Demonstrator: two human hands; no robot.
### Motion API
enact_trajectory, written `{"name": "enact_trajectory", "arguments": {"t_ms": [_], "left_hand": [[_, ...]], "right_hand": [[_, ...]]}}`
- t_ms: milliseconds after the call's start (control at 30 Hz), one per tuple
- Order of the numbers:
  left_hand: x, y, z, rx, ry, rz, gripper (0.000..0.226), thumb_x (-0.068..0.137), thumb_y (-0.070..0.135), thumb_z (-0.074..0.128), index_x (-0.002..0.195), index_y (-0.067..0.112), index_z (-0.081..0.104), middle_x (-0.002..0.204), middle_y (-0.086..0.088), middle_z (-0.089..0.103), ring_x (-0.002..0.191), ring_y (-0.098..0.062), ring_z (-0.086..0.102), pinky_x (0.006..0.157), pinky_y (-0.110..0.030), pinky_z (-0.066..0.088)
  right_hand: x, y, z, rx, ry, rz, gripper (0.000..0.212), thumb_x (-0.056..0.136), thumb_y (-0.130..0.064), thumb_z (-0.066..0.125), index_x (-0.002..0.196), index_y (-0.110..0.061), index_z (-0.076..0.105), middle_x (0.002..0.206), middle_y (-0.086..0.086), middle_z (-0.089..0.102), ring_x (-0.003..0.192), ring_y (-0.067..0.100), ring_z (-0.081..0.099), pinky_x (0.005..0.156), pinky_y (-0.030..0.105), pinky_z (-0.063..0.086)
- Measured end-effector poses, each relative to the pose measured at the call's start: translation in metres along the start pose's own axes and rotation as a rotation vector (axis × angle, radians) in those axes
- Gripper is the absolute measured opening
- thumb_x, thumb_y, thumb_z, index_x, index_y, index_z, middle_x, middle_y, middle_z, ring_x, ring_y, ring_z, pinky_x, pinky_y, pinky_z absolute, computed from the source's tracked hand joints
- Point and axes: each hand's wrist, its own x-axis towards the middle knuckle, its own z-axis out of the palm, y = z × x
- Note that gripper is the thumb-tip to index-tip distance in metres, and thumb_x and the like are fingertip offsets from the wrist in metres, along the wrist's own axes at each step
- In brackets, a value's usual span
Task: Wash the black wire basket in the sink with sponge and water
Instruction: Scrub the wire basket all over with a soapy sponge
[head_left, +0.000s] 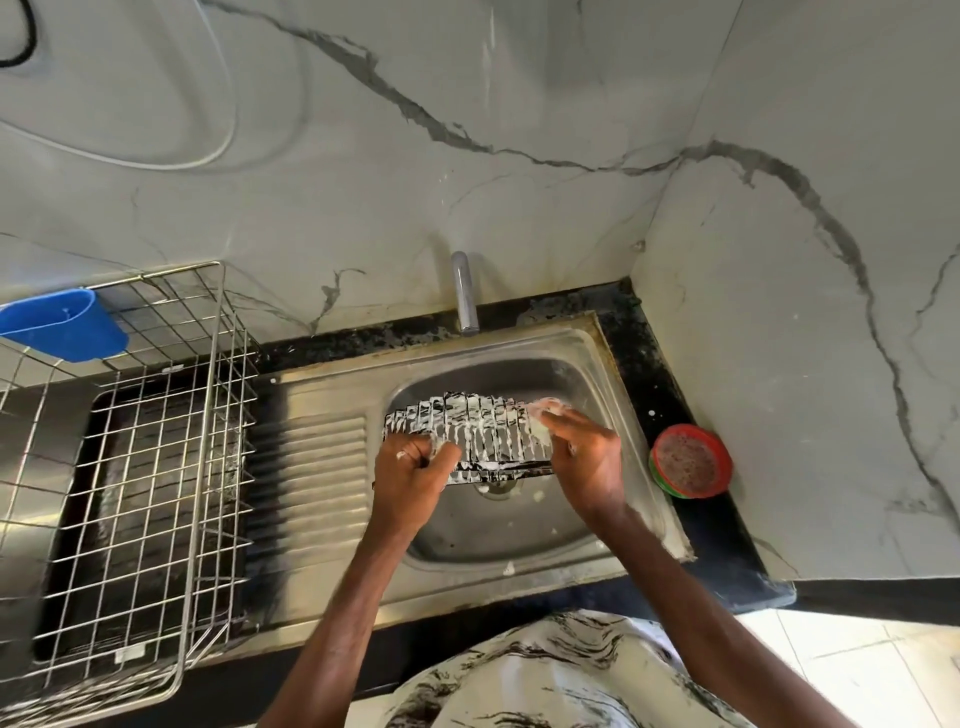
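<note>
The black wire basket (483, 434), streaked with white foam, is held over the steel sink bowl (519, 530). My left hand (413, 470) grips its near left corner with curled fingers. My right hand (584, 449) is at the basket's right end and presses a pale, soapy sponge (548, 408) against the wires; most of the sponge is hidden by foam and my fingers. The tap (464, 293) stands behind the bowl, and no water stream is visible.
A steel wire dish rack (156, 467) with a blue plastic cup (65, 325) occupies the left. The ribbed drainboard (311, 467) lies between rack and bowl. A red and green soap dish (691, 461) sits on the black counter to the right, by the marble wall.
</note>
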Motion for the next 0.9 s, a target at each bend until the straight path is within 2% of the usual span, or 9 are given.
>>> {"name": "enact_trajectory", "arguments": {"t_ms": [67, 133, 167, 267, 433, 533, 600, 700, 900], "left_hand": [[-0.002, 0.001, 0.001, 0.018, -0.010, 0.012, 0.046, 0.078, 0.024, 0.060, 0.039, 0.020, 0.037, 0.034, 0.006, 0.031, 0.034, -0.008, 0.026, 0.048, -0.022, 0.025], [-0.006, 0.003, 0.003, 0.040, -0.024, 0.060, 0.044, 0.077, 0.022, 0.060, 0.040, 0.018, 0.037, 0.034, 0.004, 0.031, 0.034, -0.008, 0.027, 0.044, -0.023, 0.025], [-0.009, 0.004, 0.004, 0.063, -0.035, 0.107, 0.041, 0.077, 0.021, 0.060, 0.042, 0.022, 0.039, 0.036, 0.010, 0.032, 0.034, -0.005, 0.028, 0.041, -0.022, 0.025], [-0.020, 0.008, 0.008, 0.223, -0.111, 0.248, 0.037, 0.076, 0.024, 0.065, 0.045, 0.025, 0.044, 0.040, 0.017, 0.035, 0.035, -0.003, 0.031, 0.037, -0.022, 0.029], [-0.029, 0.009, 0.015, 0.515, -0.205, 0.480, 0.037, 0.073, 0.036, 0.069, 0.047, 0.021, 0.049, 0.041, 0.012, 0.045, 0.039, -0.002, 0.037, 0.052, -0.015, 0.024], [-0.027, 0.009, 0.010, 0.549, -0.237, 0.498, 0.039, 0.075, 0.039, 0.070, 0.048, 0.018, 0.053, 0.043, 0.010, 0.052, 0.040, -0.008, 0.050, 0.049, -0.016, 0.036], [-0.026, 0.012, 0.007, 0.544, -0.237, 0.492, 0.040, 0.074, 0.035, 0.073, 0.047, 0.018, 0.050, 0.042, 0.010, 0.048, 0.039, -0.007, 0.045, 0.050, -0.017, 0.031], [-0.024, 0.018, 0.003, 0.523, -0.248, 0.479, 0.044, 0.070, 0.024, 0.083, 0.047, 0.020, 0.047, 0.040, 0.011, 0.043, 0.038, -0.005, 0.037, 0.052, -0.016, 0.023], [-0.029, 0.030, 0.004, 0.466, -0.284, 0.515, 0.048, 0.071, 0.023, 0.087, 0.048, 0.022, 0.044, 0.040, 0.009, 0.038, 0.037, -0.007, 0.036, 0.044, -0.021, 0.031]], "right_hand": [[-0.004, 0.024, -0.002, -0.053, -0.020, 0.141, 0.042, 0.078, 0.023, 0.060, 0.107, -0.002, 0.076, 0.112, 0.015, 0.074, 0.095, 0.024, 0.076, 0.087, 0.000, 0.045], [-0.006, 0.036, -0.005, -0.057, -0.018, 0.242, 0.039, 0.079, 0.020, 0.061, 0.109, -0.001, 0.075, 0.112, 0.016, 0.074, 0.096, 0.026, 0.075, 0.086, 0.009, 0.050], [-0.005, 0.038, -0.008, -0.025, -0.008, 0.295, 0.038, 0.081, 0.017, 0.062, 0.111, -0.002, 0.075, 0.112, 0.015, 0.074, 0.095, 0.025, 0.075, 0.082, 0.012, 0.052], [0.007, 0.035, -0.011, 0.075, -0.023, 0.422, 0.033, 0.086, 0.006, 0.065, 0.114, -0.009, 0.076, 0.112, 0.007, 0.075, 0.087, 0.012, 0.072, 0.072, 0.001, 0.048], [0.026, -0.004, -0.018, 0.270, -0.397, 0.115, 0.038, 0.088, 0.011, 0.059, 0.115, -0.010, 0.074, 0.111, 0.003, 0.076, 0.093, 0.001, 0.071, 0.077, 0.018, 0.058], [0.027, -0.031, -0.026, 0.354, -0.432, 0.057, 0.046, 0.085, 0.020, 0.052, 0.113, -0.009, 0.075, 0.115, -0.003, 0.074, 0.107, 0.000, 0.068, 0.091, 0.016, 0.053], [0.024, -0.028, -0.024, 0.352, -0.422, 0.042, 0.045, 0.087, 0.019, 0.054, 0.115, -0.009, 0.075, 0.118, -0.002, 0.073, 0.111, 0.005, 0.067, 0.095, 0.019, 0.053], [0.009, 0.006, -0.013, 0.259, -0.400, 0.121, 0.039, 0.086, 0.015, 0.061, 0.113, -0.009, 0.076, 0.120, 0.000, 0.072, 0.112, 0.011, 0.068, 0.093, 0.017, 0.053], [-0.019, 0.074, 0.018, 0.088, -0.456, 0.414, 0.039, 0.076, 0.020, 0.061, 0.101, -0.003, 0.079, 0.104, 0.010, 0.076, 0.094, 0.011, 0.073, 0.085, 0.025, 0.060]]}}
